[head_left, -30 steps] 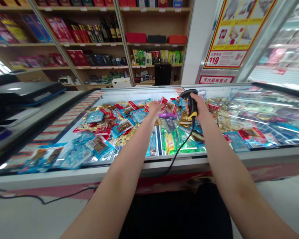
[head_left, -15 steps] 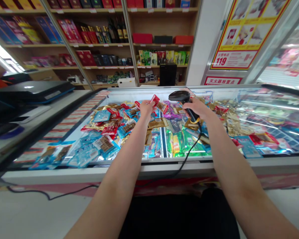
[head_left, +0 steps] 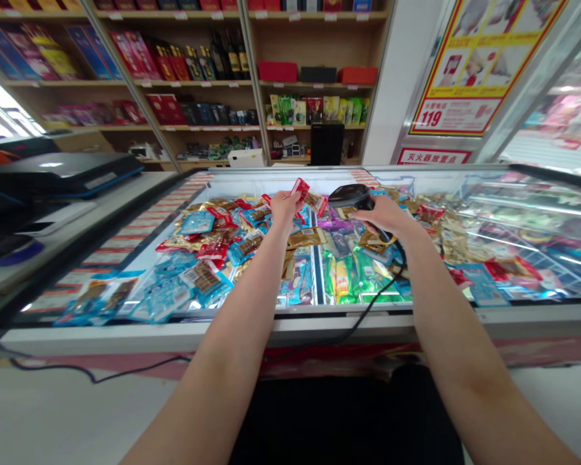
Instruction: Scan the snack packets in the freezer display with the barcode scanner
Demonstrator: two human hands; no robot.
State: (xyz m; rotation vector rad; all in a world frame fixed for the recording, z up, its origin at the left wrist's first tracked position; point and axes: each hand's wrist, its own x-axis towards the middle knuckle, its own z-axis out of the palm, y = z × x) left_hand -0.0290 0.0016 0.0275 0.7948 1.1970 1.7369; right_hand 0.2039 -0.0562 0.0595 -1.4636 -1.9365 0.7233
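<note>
My left hand [head_left: 285,208] is closed on a small red snack packet [head_left: 300,188], whose top sticks out past the fingertips. To the right, my right hand [head_left: 383,214] grips a black handheld barcode scanner [head_left: 349,195] by its handle, with the head pointing left toward the packet. A black cord [head_left: 380,292] hangs from the scanner over the front edge. Beneath both hands lie many snack packets in the chest: blue ones [head_left: 197,222] at left, gold ones [head_left: 306,238] in the middle and green ones [head_left: 366,274] closer to me.
The white front rim [head_left: 126,339] of the chest runs across in front of me. On the left counter sits a dark flat device [head_left: 72,171]. Shelves with boxes and bottles [head_left: 232,61] stand behind. Sliding glass [head_left: 537,213] covers the right part.
The scanner has tipped in my right hand; its head sits slightly lower and its handle now points more away from me. My left hand with the packet has barely moved.
</note>
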